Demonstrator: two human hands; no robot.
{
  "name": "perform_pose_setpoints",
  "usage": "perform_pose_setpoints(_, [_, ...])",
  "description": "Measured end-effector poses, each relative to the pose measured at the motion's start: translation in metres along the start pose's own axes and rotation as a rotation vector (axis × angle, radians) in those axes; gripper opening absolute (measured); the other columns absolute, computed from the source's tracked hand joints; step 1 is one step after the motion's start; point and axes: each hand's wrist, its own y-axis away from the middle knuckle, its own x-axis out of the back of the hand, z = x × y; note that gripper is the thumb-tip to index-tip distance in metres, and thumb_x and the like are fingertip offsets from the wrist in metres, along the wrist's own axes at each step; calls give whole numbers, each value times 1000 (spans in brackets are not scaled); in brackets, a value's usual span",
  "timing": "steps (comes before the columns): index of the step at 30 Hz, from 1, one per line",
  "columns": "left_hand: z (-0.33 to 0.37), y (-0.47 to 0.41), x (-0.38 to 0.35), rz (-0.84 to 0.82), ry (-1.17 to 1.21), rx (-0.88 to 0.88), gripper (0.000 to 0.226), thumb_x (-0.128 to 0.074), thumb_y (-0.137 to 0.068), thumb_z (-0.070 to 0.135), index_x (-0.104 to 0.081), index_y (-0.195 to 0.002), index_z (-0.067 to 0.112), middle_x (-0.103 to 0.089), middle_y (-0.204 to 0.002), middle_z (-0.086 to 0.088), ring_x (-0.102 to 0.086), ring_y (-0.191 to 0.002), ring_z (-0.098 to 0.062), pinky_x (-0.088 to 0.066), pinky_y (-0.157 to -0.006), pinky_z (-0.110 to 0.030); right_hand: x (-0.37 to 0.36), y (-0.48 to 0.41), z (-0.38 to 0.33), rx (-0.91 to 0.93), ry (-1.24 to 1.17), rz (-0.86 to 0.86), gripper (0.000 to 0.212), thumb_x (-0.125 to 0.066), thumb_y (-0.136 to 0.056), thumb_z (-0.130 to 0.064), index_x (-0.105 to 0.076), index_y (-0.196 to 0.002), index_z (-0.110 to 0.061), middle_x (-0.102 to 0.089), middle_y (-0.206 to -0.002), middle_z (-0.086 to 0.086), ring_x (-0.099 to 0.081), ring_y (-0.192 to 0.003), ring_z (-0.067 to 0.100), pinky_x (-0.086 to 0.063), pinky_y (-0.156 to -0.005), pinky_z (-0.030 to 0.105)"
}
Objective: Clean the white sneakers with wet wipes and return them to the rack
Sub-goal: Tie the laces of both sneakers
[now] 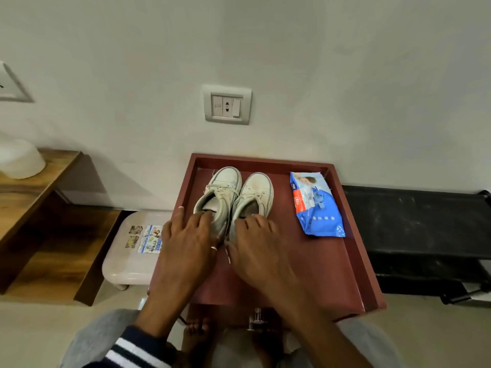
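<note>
Two white sneakers stand side by side, toes toward the wall, on a dark red tray-like table top (pixel 318 261). My left hand (pixel 186 240) rests on the heel of the left sneaker (pixel 223 187), fingers curled over its collar. My right hand (pixel 255 245) lies on the heel of the right sneaker (pixel 256 192), fingertips at the opening. A blue pack of wet wipes (pixel 317 205) lies flat on the tray, to the right of the shoes, untouched.
A small white plastic stool (pixel 127 261) stands left of the tray, with a wooden shelf unit (pixel 39 203) beyond it. A black rack (pixel 425 224) runs along the wall at right. A wall socket (pixel 227 104) is above. My knees are below the tray.
</note>
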Motion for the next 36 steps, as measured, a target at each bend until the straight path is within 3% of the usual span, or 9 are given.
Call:
perform_pose_setpoints(4, [-5,-10,-10,-18,-62,-26,53,-82,-68,25,-68,-118,14,-71,-117,-8,-52,-128,-47,-44,-98,-59,6,-3,9,-83,98,3,31,-67,-80,-40,-62,-97,-14,-68,-93,7,-58,-89,27,-47,-76,40])
perform_pose_setpoints(10, [-1,-30,-18,-7,-106,-29,39,-60,-92,33,-59,-127,16,-64,-131,-8,-42,-137,-39,-38,-108,-54,18,-1,33,-168,145,-68,24,-63,-80,-39,-63,-91,-17,-69,-90,1,-57,-94,26,-42,-79,40])
perform_pose_setpoints(15, [5,-45,-23,-53,-36,-9,30,-57,-96,34,-62,-117,14,-69,-120,-8,-56,-120,-36,-46,-101,-54,17,-2,42,-233,139,-58,24,-64,-81,-39,-64,-91,-17,-69,-89,1,-56,-94,26,-42,-80,41])
perform_pose_setpoints(18, [11,-46,-18,-23,-2,-5,30,-55,-97,40,-64,-109,14,-72,-109,-6,-62,-104,-34,-51,-84,-44,19,-8,42,-256,139,-49,23,-62,-80,-36,-63,-88,-14,-68,-86,4,-55,-91,27,-41,-77,41])
perform_pose_setpoints(22, [13,-31,0,-75,14,-36,30,-54,-98,39,-64,-111,14,-71,-106,-7,-66,-97,-32,-53,-75,-38,19,-6,39,-260,159,-76,35,-62,-83,-45,-62,-102,-15,-67,-101,4,-54,-99,27,-41,-83,41])
perform_pose_setpoints(27, [11,13,11,-228,52,-73,33,-56,-97,26,-57,-128,14,-68,-119,-6,-65,-106,-29,-58,-87,-41,21,-1,16,-221,-121,106,26,-63,-87,-39,-64,-96,-15,-62,-100,4,-59,-90,24,-48,-69,36])
perform_pose_setpoints(30, [13,38,14,-272,31,-88,40,-60,-97,29,-53,-135,20,-68,-120,-3,-66,-106,-24,-59,-88,-39,19,3,1,-222,-281,34,17,-55,-91,-33,-63,-89,-18,-63,-93,0,-61,-84,21,-46,-66,33])
perform_pose_setpoints(32, [9,49,16,-210,57,-65,36,-58,-97,38,-57,-132,26,-68,-115,3,-67,-99,-17,-60,-84,-35,13,6,-1,-187,-330,-75,15,-52,-92,-28,-64,-94,-18,-65,-96,1,-61,-90,22,-48,-73,35])
perform_pose_setpoints(36, [-4,44,22,118,120,62,38,-45,-97,54,-68,-112,29,-68,-95,9,-61,-78,-12,-58,-65,-34,6,2,3,-150,-380,-231,20,-53,-89,-17,-62,-107,-14,-66,-108,3,-61,-101,24,-50,-84,39])
